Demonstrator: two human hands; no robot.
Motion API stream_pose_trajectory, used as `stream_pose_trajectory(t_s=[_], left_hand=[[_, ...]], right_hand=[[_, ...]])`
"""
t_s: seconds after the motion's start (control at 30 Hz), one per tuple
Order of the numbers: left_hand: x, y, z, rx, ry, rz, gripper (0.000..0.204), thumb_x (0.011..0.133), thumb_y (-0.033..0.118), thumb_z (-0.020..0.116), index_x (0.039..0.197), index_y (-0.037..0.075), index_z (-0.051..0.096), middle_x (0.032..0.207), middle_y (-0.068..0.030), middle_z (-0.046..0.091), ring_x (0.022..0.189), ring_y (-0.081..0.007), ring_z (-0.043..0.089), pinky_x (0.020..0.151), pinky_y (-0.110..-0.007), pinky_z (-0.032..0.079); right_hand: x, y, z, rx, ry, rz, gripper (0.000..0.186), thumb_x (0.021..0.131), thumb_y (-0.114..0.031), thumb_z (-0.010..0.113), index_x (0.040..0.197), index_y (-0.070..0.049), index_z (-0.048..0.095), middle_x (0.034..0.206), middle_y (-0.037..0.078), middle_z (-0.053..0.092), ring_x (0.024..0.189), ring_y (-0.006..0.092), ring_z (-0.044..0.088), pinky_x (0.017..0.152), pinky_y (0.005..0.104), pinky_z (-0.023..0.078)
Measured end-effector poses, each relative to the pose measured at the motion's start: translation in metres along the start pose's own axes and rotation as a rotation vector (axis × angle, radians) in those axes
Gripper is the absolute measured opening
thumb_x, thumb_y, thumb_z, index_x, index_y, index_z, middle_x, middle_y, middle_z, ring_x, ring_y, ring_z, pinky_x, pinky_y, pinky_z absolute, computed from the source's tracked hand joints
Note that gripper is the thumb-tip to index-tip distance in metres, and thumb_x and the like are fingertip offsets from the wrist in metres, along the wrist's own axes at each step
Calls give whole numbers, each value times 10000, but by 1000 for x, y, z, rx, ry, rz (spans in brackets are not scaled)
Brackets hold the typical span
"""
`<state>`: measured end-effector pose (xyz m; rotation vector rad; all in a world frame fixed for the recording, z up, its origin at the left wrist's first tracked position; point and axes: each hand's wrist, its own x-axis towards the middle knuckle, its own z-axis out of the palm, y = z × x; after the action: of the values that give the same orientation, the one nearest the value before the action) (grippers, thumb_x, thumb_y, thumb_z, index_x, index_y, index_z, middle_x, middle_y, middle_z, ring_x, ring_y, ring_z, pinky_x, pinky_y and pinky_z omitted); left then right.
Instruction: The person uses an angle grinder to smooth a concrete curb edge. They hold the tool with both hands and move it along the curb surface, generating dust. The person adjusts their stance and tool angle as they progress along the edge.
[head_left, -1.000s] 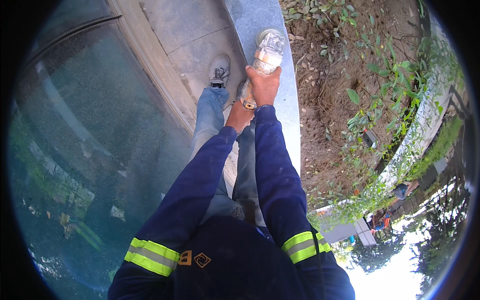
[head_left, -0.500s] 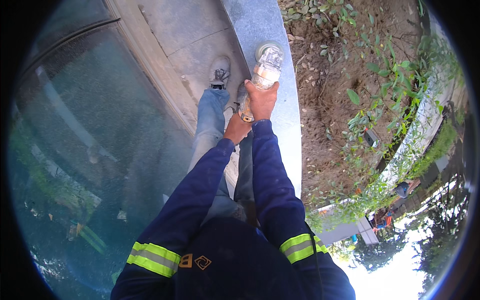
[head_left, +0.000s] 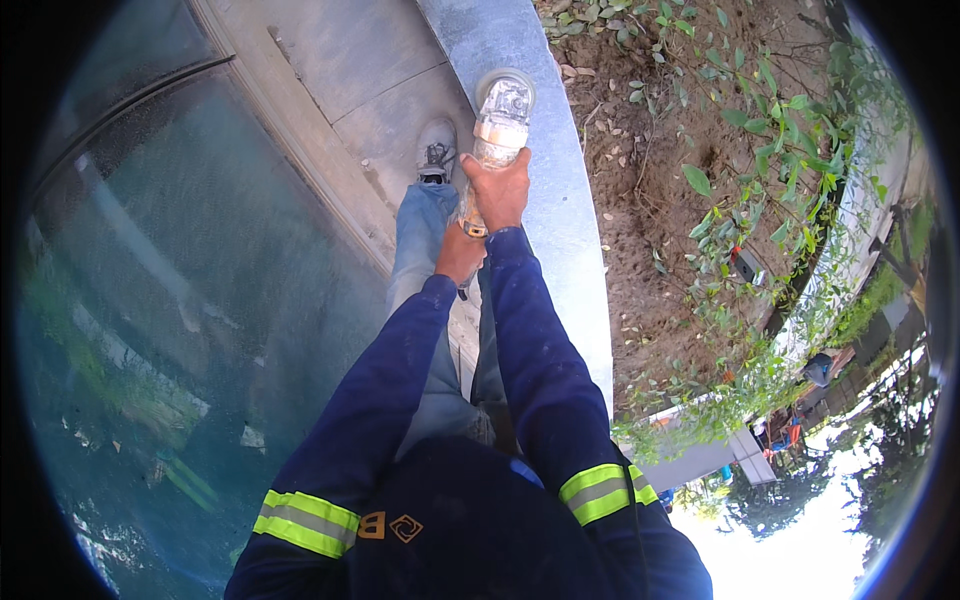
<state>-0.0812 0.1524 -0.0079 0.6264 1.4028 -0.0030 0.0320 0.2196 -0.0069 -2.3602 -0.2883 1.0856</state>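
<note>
A dusty angle grinder (head_left: 501, 120) is in both my hands, its round disc end lying over the grey stone ledge (head_left: 562, 225) near that slab's left edge. My right hand (head_left: 500, 188) wraps around the front of the grinder's body, just behind its head. Lower down, my left hand (head_left: 460, 252) is closed around the rear end of the tool. The disc's underside, where it meets the stone, is hidden by the grinder head.
Left of the ledge runs a paved walkway (head_left: 385, 85), where my shoe (head_left: 437, 148) stands. Beyond it is a dark glass pane (head_left: 220, 250). To the right lies a soil bed (head_left: 645, 180) with leafy plants (head_left: 790, 150) and a pale curved kerb (head_left: 845, 250).
The grinder and both hands have shifted left, with the disc end moving from the middle of the ledge toward its left edge. Both hands keep hold of it.
</note>
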Motion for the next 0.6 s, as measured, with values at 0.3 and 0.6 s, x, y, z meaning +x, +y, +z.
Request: stream_pose_trajectory(t_s=[0.3, 0.6], left_hand=[[28, 10, 11, 277, -81, 60, 351, 823, 215, 804, 1075, -19, 732, 842, -177, 761, 661, -283, 732, 619, -405, 558], [22, 51, -12, 80, -85, -34, 268, 873, 215, 799, 1017, 11, 702, 749, -26, 687, 532, -103, 585, 464, -327, 441]], right_hand=[[28, 4, -21, 287, 161, -21, 721, 720, -292, 905, 1219, 74, 536, 1100, 295, 711, 1010, 432, 728, 913, 487, 551], [31, -24, 7, 177, 90, -55, 756, 722, -361, 899, 1228, 59, 527, 1041, 290, 737, 987, 455, 739, 890, 506, 561]])
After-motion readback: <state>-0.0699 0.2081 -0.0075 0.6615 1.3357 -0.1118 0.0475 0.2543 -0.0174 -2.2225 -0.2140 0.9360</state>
